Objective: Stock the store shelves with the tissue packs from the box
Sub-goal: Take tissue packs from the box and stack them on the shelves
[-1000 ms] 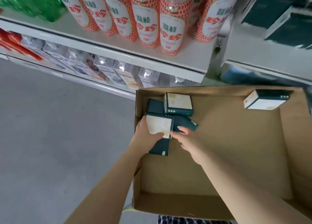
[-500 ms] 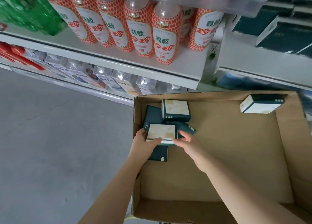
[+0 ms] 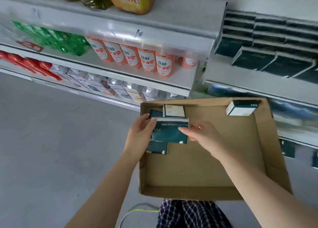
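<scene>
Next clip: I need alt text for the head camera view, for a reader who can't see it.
The left hand and right hand hold a dark green tissue pack over a cardboard box. A few more packs lie inside, and matching packs line the shelf at upper right.

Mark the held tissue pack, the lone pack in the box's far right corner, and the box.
held tissue pack (image 3: pixel 169 132), head view, dark green face
lone pack (image 3: pixel 240 111), head view, white side
box (image 3: pixel 197 164), head view, bare floor

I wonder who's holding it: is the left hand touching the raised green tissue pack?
Touching. The head view shows the left hand gripping the tissue pack by its left edge, no gap.
</scene>
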`<action>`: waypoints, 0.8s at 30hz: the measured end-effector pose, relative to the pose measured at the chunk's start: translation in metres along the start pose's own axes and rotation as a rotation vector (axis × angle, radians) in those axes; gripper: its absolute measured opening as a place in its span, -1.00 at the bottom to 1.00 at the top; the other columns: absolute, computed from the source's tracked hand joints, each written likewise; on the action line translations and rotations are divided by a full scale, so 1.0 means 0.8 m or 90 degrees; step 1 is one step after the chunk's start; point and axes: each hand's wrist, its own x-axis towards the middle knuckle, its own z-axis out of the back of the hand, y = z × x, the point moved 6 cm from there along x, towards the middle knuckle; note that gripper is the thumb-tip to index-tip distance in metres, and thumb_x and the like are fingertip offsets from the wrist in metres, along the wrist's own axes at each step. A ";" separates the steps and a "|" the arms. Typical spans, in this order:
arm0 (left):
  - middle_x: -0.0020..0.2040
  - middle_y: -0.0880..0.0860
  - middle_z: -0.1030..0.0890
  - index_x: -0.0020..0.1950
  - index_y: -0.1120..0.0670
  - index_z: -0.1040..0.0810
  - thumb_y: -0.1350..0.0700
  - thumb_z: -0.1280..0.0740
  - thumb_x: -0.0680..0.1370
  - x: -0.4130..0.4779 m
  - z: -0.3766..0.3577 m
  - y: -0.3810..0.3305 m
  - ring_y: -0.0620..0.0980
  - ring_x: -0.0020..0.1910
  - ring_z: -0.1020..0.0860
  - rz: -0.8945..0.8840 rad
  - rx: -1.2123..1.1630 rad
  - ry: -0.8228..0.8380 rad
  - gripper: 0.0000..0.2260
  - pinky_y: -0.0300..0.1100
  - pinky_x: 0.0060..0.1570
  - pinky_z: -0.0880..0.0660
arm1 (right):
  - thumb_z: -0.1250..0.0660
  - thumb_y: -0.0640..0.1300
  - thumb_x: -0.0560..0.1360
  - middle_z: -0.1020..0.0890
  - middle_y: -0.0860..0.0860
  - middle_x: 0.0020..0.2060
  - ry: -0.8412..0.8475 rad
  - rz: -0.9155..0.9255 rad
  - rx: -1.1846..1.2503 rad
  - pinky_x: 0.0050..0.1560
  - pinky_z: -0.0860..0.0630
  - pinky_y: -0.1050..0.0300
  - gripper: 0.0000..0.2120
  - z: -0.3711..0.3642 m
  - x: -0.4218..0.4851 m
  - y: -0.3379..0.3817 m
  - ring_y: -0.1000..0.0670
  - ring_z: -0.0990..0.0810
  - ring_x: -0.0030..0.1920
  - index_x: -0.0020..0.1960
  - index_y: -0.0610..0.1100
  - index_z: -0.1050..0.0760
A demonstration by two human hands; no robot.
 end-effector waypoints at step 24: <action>-0.08 0.03 -0.75 0.18 0.08 -0.61 -0.10 -0.61 0.35 -0.260 -0.106 -0.254 -0.05 -0.17 -0.70 -0.114 -0.035 0.260 -0.50 -0.24 -0.20 -0.60 | -0.49 -0.13 0.36 -0.69 -0.15 0.10 0.003 -0.100 0.711 0.23 -0.51 -0.02 -0.54 0.087 -0.310 0.134 -0.07 -0.63 0.10 0.22 -0.24 -0.55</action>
